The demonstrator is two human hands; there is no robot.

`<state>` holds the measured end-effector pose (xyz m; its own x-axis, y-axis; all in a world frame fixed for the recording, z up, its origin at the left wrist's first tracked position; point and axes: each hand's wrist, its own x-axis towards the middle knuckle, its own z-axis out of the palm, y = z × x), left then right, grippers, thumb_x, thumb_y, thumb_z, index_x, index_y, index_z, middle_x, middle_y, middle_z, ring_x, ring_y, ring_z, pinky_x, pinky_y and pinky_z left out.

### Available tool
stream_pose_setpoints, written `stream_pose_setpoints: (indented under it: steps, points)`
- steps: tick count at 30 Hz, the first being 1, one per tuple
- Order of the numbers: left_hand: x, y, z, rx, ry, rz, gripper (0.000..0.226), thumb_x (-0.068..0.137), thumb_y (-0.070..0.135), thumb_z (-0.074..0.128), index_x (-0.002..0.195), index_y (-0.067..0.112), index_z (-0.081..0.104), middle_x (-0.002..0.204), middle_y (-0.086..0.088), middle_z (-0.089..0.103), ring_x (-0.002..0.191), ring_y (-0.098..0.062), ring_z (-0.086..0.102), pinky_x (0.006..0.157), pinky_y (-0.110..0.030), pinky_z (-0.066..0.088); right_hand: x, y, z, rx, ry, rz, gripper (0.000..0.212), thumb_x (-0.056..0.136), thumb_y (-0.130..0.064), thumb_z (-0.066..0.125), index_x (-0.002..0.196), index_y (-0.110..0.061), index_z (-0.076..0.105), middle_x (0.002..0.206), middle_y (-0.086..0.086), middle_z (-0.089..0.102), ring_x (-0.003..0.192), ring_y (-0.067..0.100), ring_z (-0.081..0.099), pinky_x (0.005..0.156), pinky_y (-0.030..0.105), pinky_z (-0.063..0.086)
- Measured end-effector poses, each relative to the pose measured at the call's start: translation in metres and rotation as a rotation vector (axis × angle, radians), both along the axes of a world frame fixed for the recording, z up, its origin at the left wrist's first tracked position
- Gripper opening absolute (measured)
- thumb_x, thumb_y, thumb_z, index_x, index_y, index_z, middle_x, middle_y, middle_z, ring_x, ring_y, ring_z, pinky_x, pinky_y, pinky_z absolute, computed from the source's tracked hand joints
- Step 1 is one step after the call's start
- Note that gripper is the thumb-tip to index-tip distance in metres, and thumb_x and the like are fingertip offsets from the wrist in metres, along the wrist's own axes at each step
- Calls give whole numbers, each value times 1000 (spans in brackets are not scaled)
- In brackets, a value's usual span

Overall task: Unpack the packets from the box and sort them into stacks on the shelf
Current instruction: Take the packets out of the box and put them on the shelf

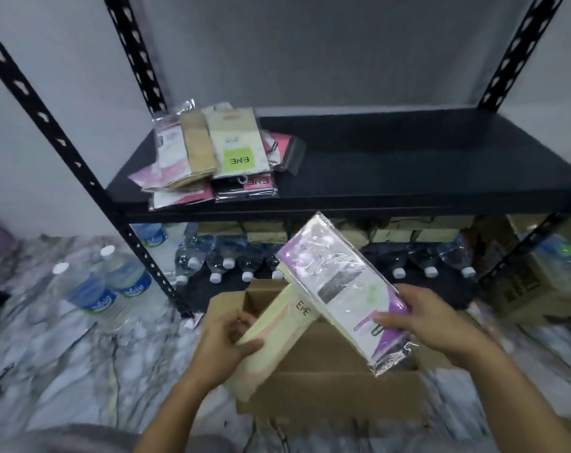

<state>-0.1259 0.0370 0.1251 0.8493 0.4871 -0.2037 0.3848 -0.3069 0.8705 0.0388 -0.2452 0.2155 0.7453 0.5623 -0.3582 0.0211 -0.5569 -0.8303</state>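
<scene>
The left hand grips a cream packet and the right hand pinches a purple packet, the two hands apart above the open cardboard box on the marbled floor; upright water bottles stand to the left; more bottles lie beneath the black shelf; packets lie in overlapping stacks on its left end; a grey wall stands behind.

"ENE" marks the cream packet and, upside down, the green label.
</scene>
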Motion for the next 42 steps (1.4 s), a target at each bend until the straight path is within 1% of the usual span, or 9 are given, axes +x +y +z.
stream_pose_setpoints:
  steps: [5, 11, 19, 23, 27, 32, 35, 38, 42]
  points:
    - [-57, 2, 35, -64, -49, 224, 26, 74, 8, 82, 91, 15, 64, 81, -4, 65, 71, -21, 60, 57, -28, 44, -46, 19, 22, 171, 64, -38, 23, 81, 0, 69, 100, -12, 64, 82, 1, 77, 73, 16, 74, 60, 21, 57]
    - [-96, 3, 79, -171, -272, 439, 28, 76, 1, 78, 94, 16, 62, 89, -12, 70, 73, -25, 64, 57, -31, 45, -72, 40, 55, 278, -17, -90, 31, 76, -12, 75, 103, -19, 63, 91, 0, 76, 80, 18, 74, 77, 43, 59]
    - [-92, 19, 158, -291, -557, 583, 25, 86, -2, 65, 101, 17, 59, 104, -12, 70, 93, -32, 65, 74, -41, 50, -69, 75, 106, 467, -178, -171, 25, 78, -11, 75, 99, -19, 64, 88, 3, 75, 62, 11, 71, 51, 24, 54]
    - [-71, 38, 191, -298, -610, 547, 22, 89, 4, 65, 103, 19, 58, 109, -12, 68, 97, -32, 66, 75, -42, 54, -54, 100, 124, 496, -236, -150, 17, 88, -19, 65, 104, -23, 64, 97, -2, 74, 85, 12, 72, 77, 33, 55]
    - [-33, 65, 221, -271, -592, 533, 25, 92, 8, 63, 114, 16, 55, 107, -7, 64, 91, -26, 66, 71, -40, 55, -28, 140, 137, 489, -169, -138, 14, 93, -24, 58, 106, -20, 62, 98, -1, 73, 88, 19, 70, 74, 38, 56]
    - [36, 114, 243, -230, -483, 487, 32, 92, 11, 63, 122, 8, 52, 110, -8, 64, 95, -27, 67, 77, -42, 58, 18, 206, 149, 498, -104, -133, 16, 94, -16, 57, 108, -12, 62, 104, 8, 71, 94, 23, 69, 89, 45, 54]
    - [75, 144, 246, -210, -434, 505, 34, 92, 10, 63, 124, 7, 51, 113, -10, 63, 90, -26, 66, 67, -36, 57, 45, 244, 153, 487, -76, -152, 13, 94, -15, 58, 104, -8, 63, 100, 9, 71, 91, 25, 70, 87, 44, 56]
    - [105, 171, 242, -272, -406, 553, 36, 91, 8, 64, 125, 5, 52, 118, -14, 62, 91, -30, 67, 74, -43, 59, 70, 277, 150, 453, -59, -186, 11, 92, -17, 61, 98, -10, 65, 97, 8, 73, 86, 24, 71, 83, 46, 57]
    - [134, 191, 224, -49, -258, 493, 37, 90, 19, 67, 123, 7, 56, 119, -11, 64, 96, -27, 65, 83, -43, 57, 89, 308, 142, 317, -268, -214, 30, 87, -23, 67, 112, -11, 58, 108, 4, 67, 92, 20, 65, 83, 37, 55]
